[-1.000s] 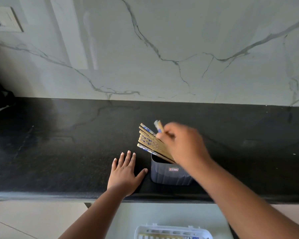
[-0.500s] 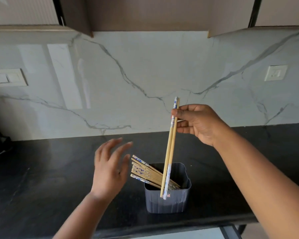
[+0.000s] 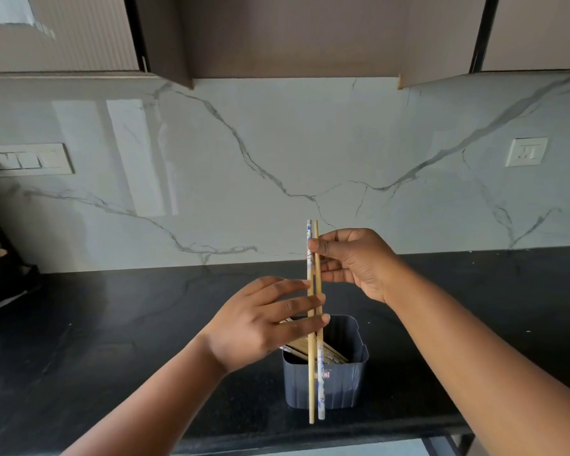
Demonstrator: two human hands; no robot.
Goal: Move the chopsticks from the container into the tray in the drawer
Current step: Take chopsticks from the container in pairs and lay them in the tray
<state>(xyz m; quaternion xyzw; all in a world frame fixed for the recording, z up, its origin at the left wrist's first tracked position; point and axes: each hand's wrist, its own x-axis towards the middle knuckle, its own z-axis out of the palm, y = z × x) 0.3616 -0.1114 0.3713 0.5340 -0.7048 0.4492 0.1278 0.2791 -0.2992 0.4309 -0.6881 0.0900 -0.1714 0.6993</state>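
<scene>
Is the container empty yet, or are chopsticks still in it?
Not empty. Several chopsticks still lean inside the container, behind the pair held upright.

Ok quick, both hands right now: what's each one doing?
Right hand: closed, pinching the pair of chopsticks near the top, upright over the container.
Left hand: open, fingers against the pair mid-length, not gripping.

We are holding our right hand raised, thumb and fingers pinching closed on the pair of chopsticks near its top | our left hand is reaching across lower down, fingers extended and touching the sticks' middle | both forearms are angling inward from the bottom edge.
</scene>
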